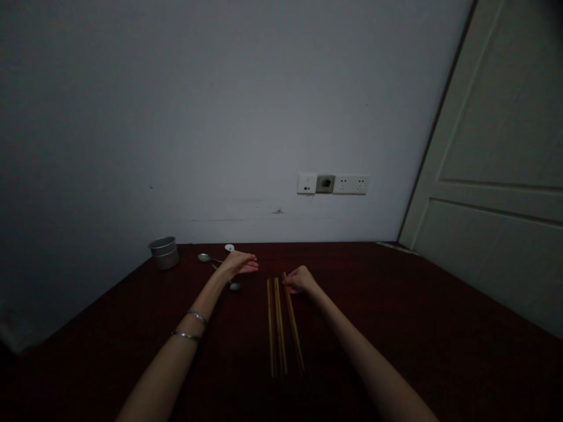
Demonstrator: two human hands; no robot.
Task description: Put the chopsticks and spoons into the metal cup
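The chopsticks (pixel 280 328) lay lengthwise on the dark red table (pixel 378 305), between the person's two forearms, their far ends close to the right hand (pixel 299 280) and their near ends pointing back toward the person. The right hand had its fingers closed on the far end of the rightmost sticks (pixel 294 325), which slanted a little away from the others; whether that end was raised off the table could not be told. The remaining sticks lay nearly side by side to the left of it, with a narrow gap between. The left hand (pixel 241 262) was beyond and to the left of the chopsticks' far ends, apart from them, its fingers stretched out toward the right and nothing seen in its grip. Around that hand were a metal spoon (pixel 203 257), a white spoon (pixel 229 248) and another small spoon (pixel 235 286), partly hidden by the hand and wrist, so any touch was unclear. Two bangles (pixel 186 336) circled the left forearm. A metal cup (pixel 164 254) stood upright farther left, near the wall (pixel 246 129).
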